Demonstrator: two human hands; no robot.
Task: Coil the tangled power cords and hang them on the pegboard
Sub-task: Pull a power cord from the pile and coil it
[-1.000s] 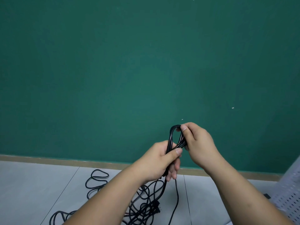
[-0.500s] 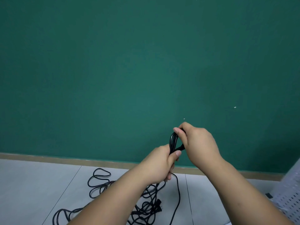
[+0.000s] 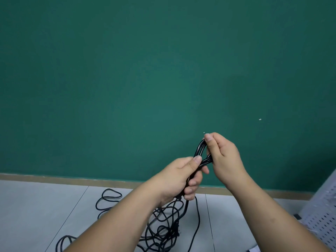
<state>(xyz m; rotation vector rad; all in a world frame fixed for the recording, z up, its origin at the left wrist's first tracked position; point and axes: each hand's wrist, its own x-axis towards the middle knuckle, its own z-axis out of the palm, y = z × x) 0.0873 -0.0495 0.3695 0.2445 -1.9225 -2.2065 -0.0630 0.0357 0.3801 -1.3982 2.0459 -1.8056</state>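
Left hand (image 3: 179, 180) clamps the cord loops (image 3: 198, 149) low so they can't spring apart, right hand (image 3: 225, 160) pinches their top bend to shape it, the tangled cords (image 3: 163, 228) sprawling on the floor (image 3: 36, 206) beneath, pegboard (image 3: 323, 220) at right.

Single view, head-mounted, wide-angle. It faces the flat dark green wall (image 3: 127, 79) roughly square-on, pitched slightly down. The wall fills the upper two thirds; the tan skirting strip (image 3: 54, 178) and pale grey tiled floor (image 3: 36, 206) run along the bottom. Forearms enter from the bottom edge. Left hand (image 3: 180, 179) and right hand (image 3: 223, 160) are near the lens, low and right of centre, on the looped black power cord (image 3: 198, 149). The white perforated metal pegboard (image 3: 325, 220) is clipped at the lower right corner.
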